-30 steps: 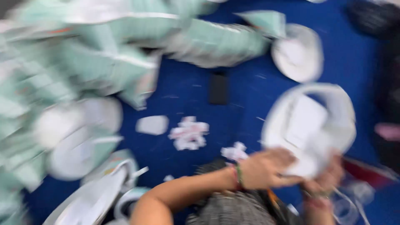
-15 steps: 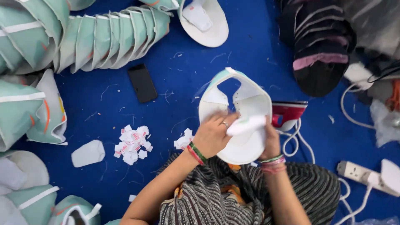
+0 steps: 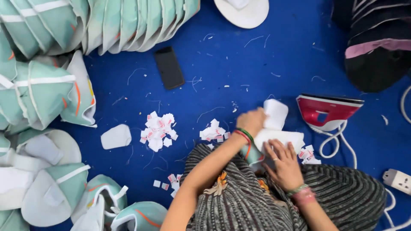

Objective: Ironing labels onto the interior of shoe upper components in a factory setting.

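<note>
Left fingers [image 3: 252, 117] curled around white pad [image 3: 276, 113], right fingers [image 3: 280, 152] spread flat on white cup piece [image 3: 282, 137]

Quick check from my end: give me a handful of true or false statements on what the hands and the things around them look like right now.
1. The left hand grips a white fabric piece. True.
2. The red and white iron is held in the right hand. False: it sits on the blue floor covering, apart from both hands.
3. The black phone lies below a row of stacked teal cap pieces in the picture. True.
4. A heap of small white and red labels lies on the phone. False: it lies on the blue covering, apart from the phone.
5. The right hand presses flat on white fabric in the lap. True.
</note>
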